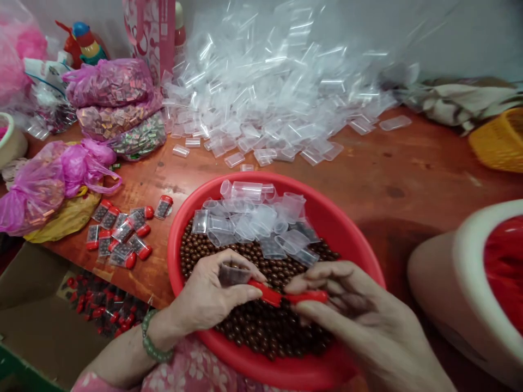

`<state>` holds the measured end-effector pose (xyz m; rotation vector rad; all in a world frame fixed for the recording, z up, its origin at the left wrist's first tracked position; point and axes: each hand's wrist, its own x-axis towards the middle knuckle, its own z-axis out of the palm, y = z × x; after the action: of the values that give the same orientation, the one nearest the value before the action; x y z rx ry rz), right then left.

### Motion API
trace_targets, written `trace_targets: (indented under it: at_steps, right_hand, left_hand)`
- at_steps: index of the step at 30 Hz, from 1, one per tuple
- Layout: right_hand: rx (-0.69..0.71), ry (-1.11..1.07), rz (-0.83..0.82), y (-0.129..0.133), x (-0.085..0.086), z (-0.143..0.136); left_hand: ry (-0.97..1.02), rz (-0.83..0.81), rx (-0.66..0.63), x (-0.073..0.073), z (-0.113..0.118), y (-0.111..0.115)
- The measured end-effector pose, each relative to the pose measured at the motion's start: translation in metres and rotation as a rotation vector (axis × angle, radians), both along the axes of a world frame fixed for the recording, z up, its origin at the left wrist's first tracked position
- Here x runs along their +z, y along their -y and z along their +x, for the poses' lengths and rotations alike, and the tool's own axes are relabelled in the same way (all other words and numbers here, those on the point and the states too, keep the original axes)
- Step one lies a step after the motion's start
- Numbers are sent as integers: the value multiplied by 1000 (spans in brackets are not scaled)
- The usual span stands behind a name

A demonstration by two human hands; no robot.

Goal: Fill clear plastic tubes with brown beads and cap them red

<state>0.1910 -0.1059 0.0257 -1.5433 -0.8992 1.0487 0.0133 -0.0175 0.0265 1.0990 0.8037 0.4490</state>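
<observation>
Over a red basin [186, 190] of brown beads [281, 332], my left hand [212, 291] is closed on a clear tube [233, 276] and a red cap [265, 293] at the tube's right end. My right hand [359, 310] pinches a second red piece [306, 296] between thumb and fingers. The two red pieces nearly meet above the beads; whether they touch I cannot tell. Empty clear tubes [261, 218] lie in a heap on the beads at the basin's far side.
Filled red-capped tubes [122, 231] lie left of the basin, with a cardboard box [32, 321] below. A large heap of clear tubes [269, 98] is behind. Pink bags [114, 87] stand back left, a pale tub [441, 267] right, a yellow basket [500, 141] far right.
</observation>
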Motion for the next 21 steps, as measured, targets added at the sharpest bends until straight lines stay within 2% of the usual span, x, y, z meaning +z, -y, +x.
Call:
trace_targets:
  at_steps: [2,3,5,7,9,11,13,17,19,21]
  right_hand:
    - [-108,-145,-52,-4,-6,-3]
    - [-141,-142,-50,-5,-7,-5]
    - [-147,14,-6,-7,-8,-8]
    - [-39,227,90,-7,-4,-11]
    - [130,371,201,-8,2,-12]
    - [254,448,248,-9,8,-13]
    - [293,472,230,-10,12,-14]
    - [279,311,122,-11,12,-10]
    - [187,162,34,-12,10,-5]
    - [21,36,-33,-14,9,1]
  left_hand:
    - [-42,75,-22,2,1,1]
    - [-53,99,-28,3,1,2]
    - [-54,91,-28,3,2,3]
    - [-25,37,-11,2,3,2]
    - [8,-5,5,0,3,1]
    - [38,-29,7,-1,3,-1]
    - [70,-65,-10,-3,1,-3]
    - [199,-246,-41,-8,-3,-5]
    - [329,-430,-43,-11,-4,-6]
    - [463,-608,-69,-13,-3,-9]
